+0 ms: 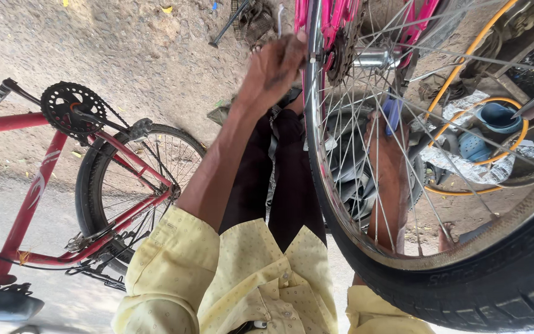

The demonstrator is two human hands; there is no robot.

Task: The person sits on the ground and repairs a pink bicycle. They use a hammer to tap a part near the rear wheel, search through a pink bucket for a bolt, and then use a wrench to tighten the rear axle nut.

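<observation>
Spoked rear wheel of an upturned pink bicycle, its axle at upper centre, with the left hand clenched around a metal spanner at the axle end and the right hand behind the spokes grasping a blue-handled tool; red bicycle at left

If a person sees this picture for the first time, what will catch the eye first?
A large spoked wheel with a black tyre fills the right side. The left hand grips a metal tool at its axle, top centre, while the right hand shows through the spokes. At the left stands a red bicycle on the ground.
</observation>
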